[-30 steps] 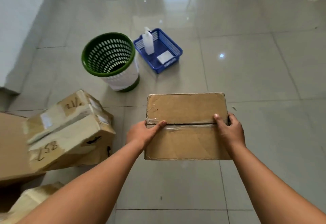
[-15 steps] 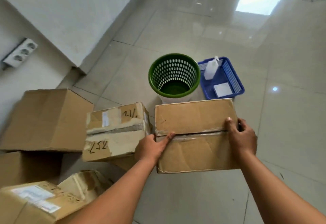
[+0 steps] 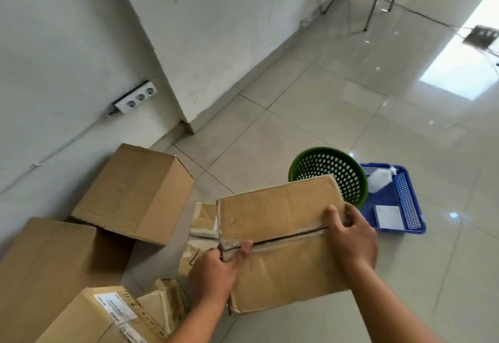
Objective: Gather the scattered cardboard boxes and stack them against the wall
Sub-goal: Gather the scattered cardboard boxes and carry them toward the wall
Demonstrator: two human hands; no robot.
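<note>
- White wall (image 3: 81,32) with a socket strip (image 3: 134,97); three big cardboard boxes (image 3: 135,191) sit at its foot.
- Carried box (image 3: 283,243), off the floor, between both hands.
- Green wastebasket (image 3: 328,172), blue tray (image 3: 397,202) just beyond.
- Left hand (image 3: 213,275) grasps the box's left edge; right hand (image 3: 351,237) grasps its right.

No text, number or brand is legible. A white shipping label (image 3: 116,307) with dark print lines sits on the top face of the labelled box (image 3: 89,321), left of and below the left hand's fingers (image 3: 244,249); its print is too small and blurred to read. The held box (image 3: 283,237), gripped at both sides, shows only plain cardboard and tape between the fingers.
</note>
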